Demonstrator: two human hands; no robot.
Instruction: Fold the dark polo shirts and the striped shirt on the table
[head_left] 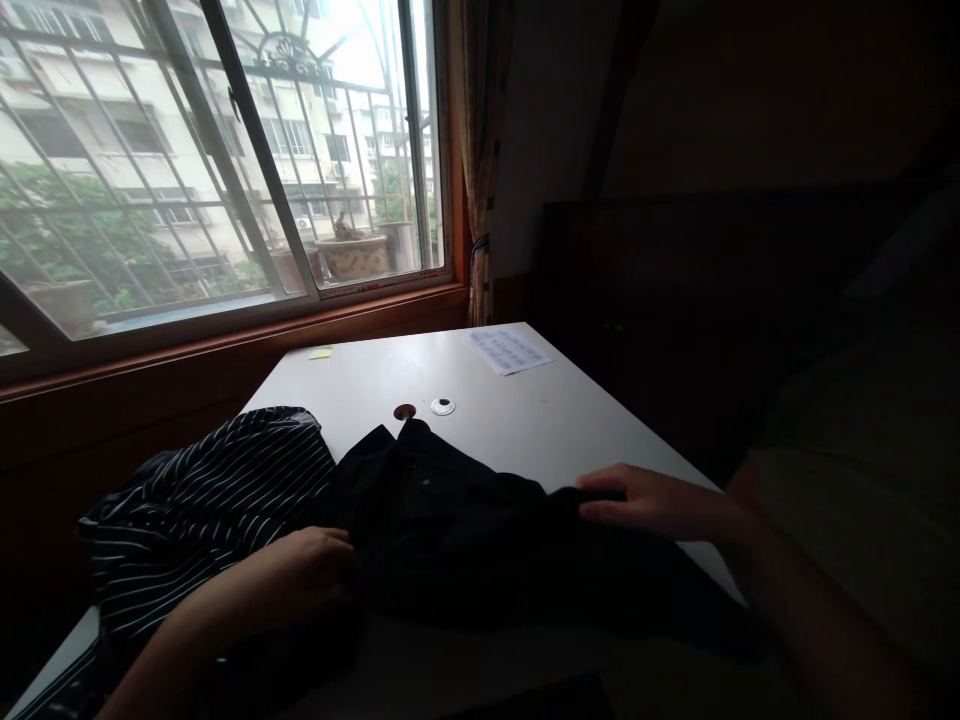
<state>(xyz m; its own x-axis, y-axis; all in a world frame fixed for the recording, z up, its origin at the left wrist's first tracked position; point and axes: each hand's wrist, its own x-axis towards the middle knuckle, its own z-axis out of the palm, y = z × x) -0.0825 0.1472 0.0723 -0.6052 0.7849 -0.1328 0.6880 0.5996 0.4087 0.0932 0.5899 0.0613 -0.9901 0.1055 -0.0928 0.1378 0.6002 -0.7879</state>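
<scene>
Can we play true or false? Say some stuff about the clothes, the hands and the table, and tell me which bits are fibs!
1. The right hand holds a dark cloth garment with a button. True.
2. A black garment with thin white stripes lies to the right of the dark garment. False: it lies to the left.
3. A white paper sheet with writing lies on the white, flat table. True.
4. The left hand rests on the paper sheet. False: it is down by the clothes.
</scene>
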